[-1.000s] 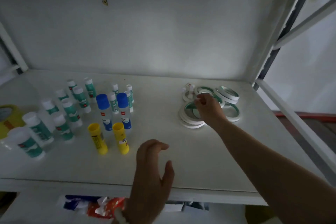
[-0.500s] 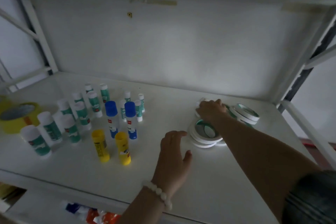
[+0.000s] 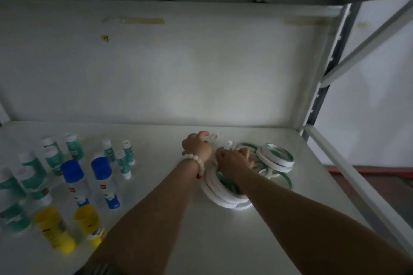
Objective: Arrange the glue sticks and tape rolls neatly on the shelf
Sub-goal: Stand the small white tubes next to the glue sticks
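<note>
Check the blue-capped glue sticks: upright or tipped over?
Upright. Both blue-capped glue sticks stand on their bases on the shelf, caps on top.

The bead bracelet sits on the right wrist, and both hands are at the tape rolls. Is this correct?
Not quite. The bead bracelet sits on the wrist of the left hand, as the head view shows. The rest holds: that hand and the right hand are both at the tape rolls.

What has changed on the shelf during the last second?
The left hand reached forward from the shelf front and grips a small white stick beside the tape rolls. The right hand stays there, pinching a second stick. Standing glue sticks unmoved.
</note>
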